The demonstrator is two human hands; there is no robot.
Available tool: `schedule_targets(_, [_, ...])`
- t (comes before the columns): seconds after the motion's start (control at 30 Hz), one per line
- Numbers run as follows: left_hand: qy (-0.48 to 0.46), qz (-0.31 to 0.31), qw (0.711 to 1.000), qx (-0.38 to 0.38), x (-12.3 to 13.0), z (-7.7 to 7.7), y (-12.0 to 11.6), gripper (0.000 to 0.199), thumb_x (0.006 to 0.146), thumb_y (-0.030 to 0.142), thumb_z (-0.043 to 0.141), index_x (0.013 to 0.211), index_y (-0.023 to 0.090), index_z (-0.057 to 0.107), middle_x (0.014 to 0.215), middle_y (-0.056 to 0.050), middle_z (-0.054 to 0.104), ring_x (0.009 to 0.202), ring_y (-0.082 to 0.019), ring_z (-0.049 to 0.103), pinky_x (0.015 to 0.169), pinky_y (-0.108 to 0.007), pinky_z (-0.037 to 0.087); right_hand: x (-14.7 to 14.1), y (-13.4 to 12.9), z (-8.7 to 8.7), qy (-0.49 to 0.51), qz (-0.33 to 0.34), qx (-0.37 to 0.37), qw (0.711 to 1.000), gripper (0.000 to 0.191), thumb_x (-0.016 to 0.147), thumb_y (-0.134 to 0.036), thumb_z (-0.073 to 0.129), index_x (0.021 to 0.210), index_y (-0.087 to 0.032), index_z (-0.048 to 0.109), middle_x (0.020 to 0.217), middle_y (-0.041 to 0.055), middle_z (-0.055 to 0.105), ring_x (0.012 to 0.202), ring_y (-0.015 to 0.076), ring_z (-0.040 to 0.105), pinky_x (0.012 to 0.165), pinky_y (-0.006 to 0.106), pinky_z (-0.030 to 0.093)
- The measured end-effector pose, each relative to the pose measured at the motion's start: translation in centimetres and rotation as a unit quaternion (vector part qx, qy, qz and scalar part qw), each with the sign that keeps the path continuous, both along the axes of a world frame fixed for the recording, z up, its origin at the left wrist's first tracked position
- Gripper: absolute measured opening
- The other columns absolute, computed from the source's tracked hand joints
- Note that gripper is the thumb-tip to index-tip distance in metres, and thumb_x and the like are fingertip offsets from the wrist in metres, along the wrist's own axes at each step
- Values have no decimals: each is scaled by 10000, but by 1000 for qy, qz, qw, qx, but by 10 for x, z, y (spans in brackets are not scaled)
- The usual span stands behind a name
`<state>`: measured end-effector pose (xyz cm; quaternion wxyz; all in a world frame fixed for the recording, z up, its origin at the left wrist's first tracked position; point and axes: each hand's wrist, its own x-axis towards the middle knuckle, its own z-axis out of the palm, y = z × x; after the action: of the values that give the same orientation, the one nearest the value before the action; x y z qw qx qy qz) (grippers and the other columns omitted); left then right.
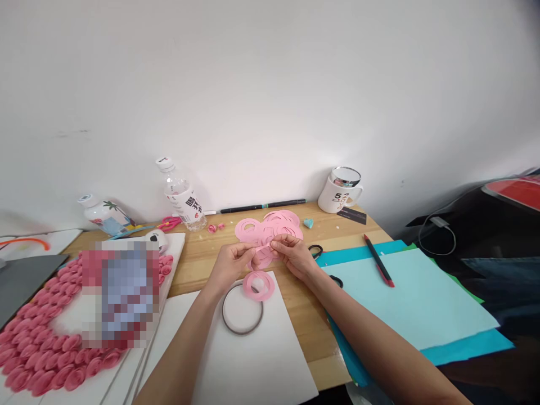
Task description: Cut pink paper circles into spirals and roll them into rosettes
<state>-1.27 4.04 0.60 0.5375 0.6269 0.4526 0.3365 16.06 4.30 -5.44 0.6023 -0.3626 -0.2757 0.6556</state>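
Note:
Between them, my left hand and my right hand pinch a pink paper spiral strip, whose coils hang below my fingers. Behind it, several more pink paper spirals lie in an overlapping pile on the wooden table. Under the hanging coils, a thin dark ring rests on a white sheet of paper. Black scissor handles show beside my right wrist, partly hidden by my forearm. Small rolled pink paper pieces lie further back on the left.
A plastic bottle and a white mug stand near the wall. On the left, a board carries many pink paper roses. Light blue paper, with a red and black pen on it, overhangs the table's right edge.

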Motion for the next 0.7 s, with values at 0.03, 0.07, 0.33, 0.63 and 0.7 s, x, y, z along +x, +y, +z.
schedule_targets(0.03, [0,-1,1000,1,0,0,0,195,746,281,539,661,141,644,574,1,599,539,-112,542,589,-240,447,0,0,1,-1,0,2,1000,184,511,-206,815,630,-166,681,607,-21,665,502,53,551,511,168,462])
schedule_targets(0.07, [0,-4,1000,3,0,0,0,198,749,280,536,655,139,638,575,-2,598,543,-114,542,592,-241,448,0,0,1,-2,-4,2,1000,184,507,-209,817,620,-165,680,592,-23,657,489,49,537,502,168,453])
schedule_targets(0.33, [-3,6,1000,11,0,2,1,211,753,263,520,608,139,609,570,-5,585,556,-114,538,601,-232,449,0,0,1,3,-15,5,1000,156,537,-257,800,616,-170,698,736,8,693,608,77,587,649,204,492])
schedule_targets(0.63, [-4,6,1000,16,0,2,1,206,741,262,528,597,138,609,569,-5,582,543,-111,531,586,-228,460,2,1,-2,3,9,6,1000,210,532,-205,797,717,-175,703,792,25,710,661,103,624,666,220,511])
schedule_targets(0.7, [-1,1,1000,17,0,3,0,212,747,255,522,588,139,601,569,-4,581,547,-110,531,590,-225,456,2,1,-1,6,1,1,1000,225,515,-199,808,708,-174,695,756,12,704,625,89,613,625,201,502])
